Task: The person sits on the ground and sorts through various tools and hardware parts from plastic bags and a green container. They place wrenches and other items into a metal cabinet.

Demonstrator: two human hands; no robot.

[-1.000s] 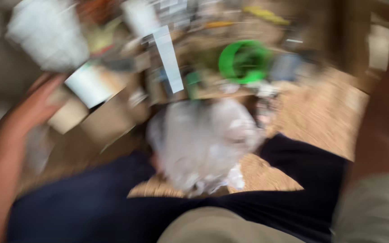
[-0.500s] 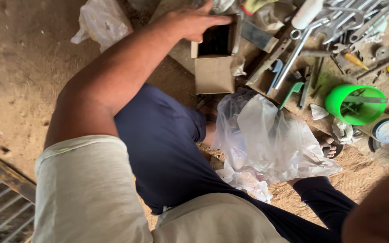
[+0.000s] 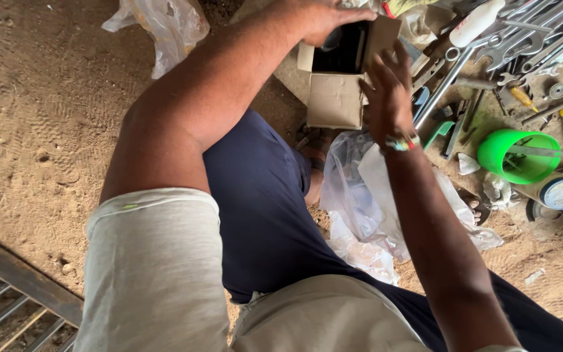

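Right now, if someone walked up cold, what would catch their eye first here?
Probably the open cardboard box at top centre, with the left hand gripping its top edge and the right hand against its right side. Next, the bright green plastic tub at the right on the dirt floor, with a scatter of wrenches above it. A crumpled clear plastic bag lies between the person's legs.

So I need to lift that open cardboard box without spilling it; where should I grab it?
Grip the cardboard box by its two side walls, coming from above. Its mouth faces up with flaps spread, and the left hand already holds the top edge.
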